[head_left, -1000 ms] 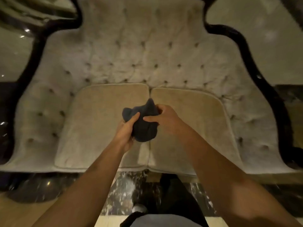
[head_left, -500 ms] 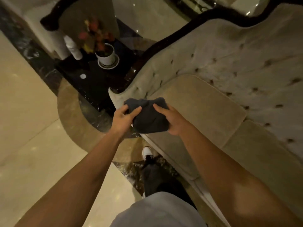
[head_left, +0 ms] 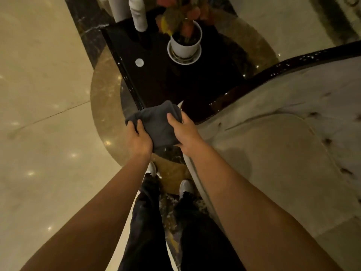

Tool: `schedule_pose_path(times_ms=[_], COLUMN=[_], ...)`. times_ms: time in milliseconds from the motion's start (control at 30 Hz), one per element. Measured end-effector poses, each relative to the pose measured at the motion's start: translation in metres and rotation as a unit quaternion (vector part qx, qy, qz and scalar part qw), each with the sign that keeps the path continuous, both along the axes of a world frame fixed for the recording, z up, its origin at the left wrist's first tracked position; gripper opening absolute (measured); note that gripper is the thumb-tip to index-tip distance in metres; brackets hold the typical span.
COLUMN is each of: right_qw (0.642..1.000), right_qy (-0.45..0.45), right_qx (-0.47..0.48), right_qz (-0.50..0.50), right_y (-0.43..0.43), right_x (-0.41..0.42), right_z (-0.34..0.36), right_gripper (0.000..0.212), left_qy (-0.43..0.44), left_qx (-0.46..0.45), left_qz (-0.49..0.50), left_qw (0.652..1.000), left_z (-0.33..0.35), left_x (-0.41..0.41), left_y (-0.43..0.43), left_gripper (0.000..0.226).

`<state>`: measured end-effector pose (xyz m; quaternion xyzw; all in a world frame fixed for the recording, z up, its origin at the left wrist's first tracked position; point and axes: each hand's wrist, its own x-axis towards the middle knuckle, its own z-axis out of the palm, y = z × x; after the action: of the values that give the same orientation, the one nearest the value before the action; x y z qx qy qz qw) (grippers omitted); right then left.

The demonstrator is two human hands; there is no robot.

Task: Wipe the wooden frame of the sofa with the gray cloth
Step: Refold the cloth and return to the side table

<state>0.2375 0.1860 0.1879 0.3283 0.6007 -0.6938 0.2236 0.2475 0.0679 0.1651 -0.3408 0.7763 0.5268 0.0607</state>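
Observation:
The dark gray cloth (head_left: 158, 126) is bunched between both hands in the middle of the view. My left hand (head_left: 137, 138) grips its left edge and my right hand (head_left: 183, 132) grips its right side. The cloth hangs just in front of the sofa's left arm end. The glossy dark wooden frame (head_left: 259, 75) curves along the top of that arm, from beside my right hand up to the right edge. The beige tufted sofa (head_left: 289, 106) and its seat cushion (head_left: 263, 149) fill the right side.
A black glossy side table (head_left: 156, 81) stands just beyond the cloth. On it are a white flower pot (head_left: 184, 46) on a saucer, a white bottle (head_left: 137, 14) and a small white disc (head_left: 139, 62). Polished marble floor (head_left: 45, 114) spreads to the left. My legs and shoes are below.
The view has swung left from the sofa's middle to its left arm end. Both hands kept hold of the cloth and carried it toward the side table and the frame's end.

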Motion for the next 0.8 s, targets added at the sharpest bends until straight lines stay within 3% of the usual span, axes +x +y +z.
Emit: schedule_pose_path(times_ms=[133, 267, 333, 400, 500, 700, 800], right_qw=[0.997, 0.987, 0.984, 0.979, 0.974, 0.965, 0.964], right_qy=[-0.016, -0.054, -0.071, -0.093, -0.105, -0.120, -0.135], right_qx=[0.074, 0.143, 0.158, 0.181, 0.198, 0.233, 0.229], right_qz=[0.009, 0.044, 0.048, 0.033, -0.007, -0.007, -0.015], right_y=[-0.024, -0.033, -0.034, -0.034, -0.029, -0.031, -0.032], right_x=[-0.072, -0.134, -0.159, -0.181, -0.200, -0.214, -0.213], right_z=[-0.066, -0.127, -0.145, -0.166, -0.190, -0.212, -0.216], right_gripper=[0.047, 0.044, 0.047, 0.045, 0.039, 0.038, 0.041], left_qy=[0.008, -0.045, -0.057, -0.078, -0.081, -0.148, -0.171], left_qx=[0.027, 0.041, 0.032, 0.018, 0.066, 0.128, 0.137], left_qz=[0.012, 0.002, -0.012, -0.041, -0.053, -0.061, -0.079], left_qw=[1.000, 0.998, 0.998, 0.996, 0.993, 0.979, 0.973], left_z=[-0.069, -0.134, -0.150, -0.169, -0.192, -0.236, -0.232], left_x=[-0.069, -0.120, -0.138, -0.157, -0.175, -0.195, -0.203], left_y=[-0.020, -0.032, -0.030, -0.025, -0.017, -0.027, -0.034], left_gripper=[0.030, 0.018, 0.025, 0.029, 0.019, 0.057, 0.053])
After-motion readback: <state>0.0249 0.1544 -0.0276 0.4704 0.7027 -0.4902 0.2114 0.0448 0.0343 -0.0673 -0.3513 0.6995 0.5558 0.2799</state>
